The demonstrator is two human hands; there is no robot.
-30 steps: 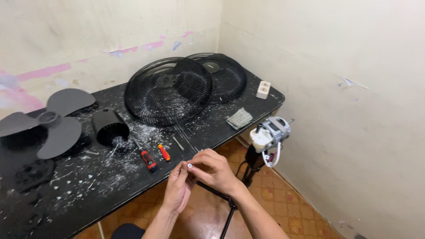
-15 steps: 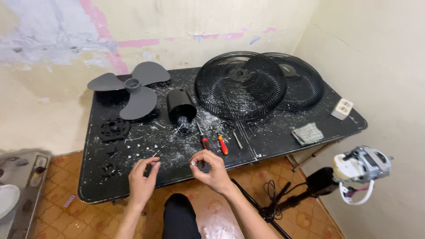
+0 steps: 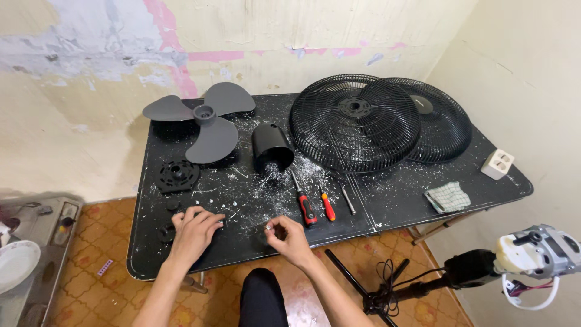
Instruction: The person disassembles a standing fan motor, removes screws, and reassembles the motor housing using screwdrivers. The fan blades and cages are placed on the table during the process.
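Note:
My left hand (image 3: 192, 229) lies palm down on the black table (image 3: 236, 251), fingers spread over small dark parts near its front left. My right hand (image 3: 289, 235) hovers at the table's front middle, fingertips pinched on a tiny part, maybe a screw. Two red-handled screwdrivers (image 3: 305, 206) and a thin metal tool (image 3: 348, 200) lie just right of that hand. Behind them stand a black cylindrical motor cover (image 3: 271, 147), a grey three-blade fan propeller (image 3: 206, 124) and two black fan grilles (image 3: 356, 123).
A black round plastic ring (image 3: 176, 175) sits left of centre. A checked cloth (image 3: 448, 197) and a white socket block (image 3: 497, 163) lie at the right end. A fan motor on a stand (image 3: 532, 254) leans at lower right, cable on the tiled floor. White plate (image 3: 15, 263) at far left.
My view swung left and back from the fan stand to the whole table. My hands separated: the left went down onto the table, the right keeps its pinch.

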